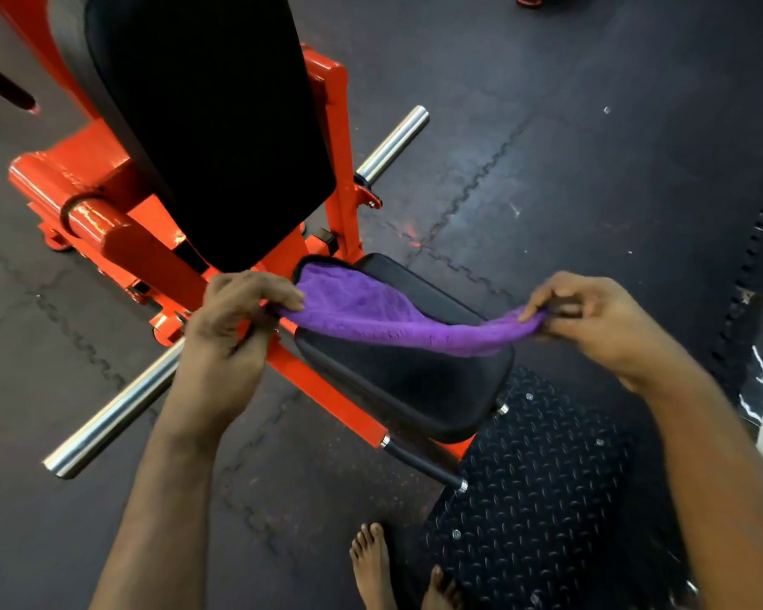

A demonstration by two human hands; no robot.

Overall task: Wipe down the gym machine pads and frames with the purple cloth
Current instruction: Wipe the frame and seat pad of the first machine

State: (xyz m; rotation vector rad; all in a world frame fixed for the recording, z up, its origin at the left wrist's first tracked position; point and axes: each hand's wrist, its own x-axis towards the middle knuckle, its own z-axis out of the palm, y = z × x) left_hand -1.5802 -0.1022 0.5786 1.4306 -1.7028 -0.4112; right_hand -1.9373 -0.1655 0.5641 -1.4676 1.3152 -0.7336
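Observation:
A purple cloth (371, 314) is stretched across the black seat pad (415, 380) of an orange gym machine. My left hand (234, 319) pinches the cloth's left end beside the orange frame (327, 398). My right hand (591, 319) pinches the right end, held out past the seat's right edge. The cloth's far part lies spread on the back of the seat. A tall black back pad (212, 125) rises behind the seat.
Chrome weight pegs stick out at the lower left (115, 411) and upper right (393, 143). A black diamond-pattern footplate (534, 490) lies below the seat, with a black handle (428, 464) beside it. Bare feet (371, 565) stand on the dark rubber floor (591, 169).

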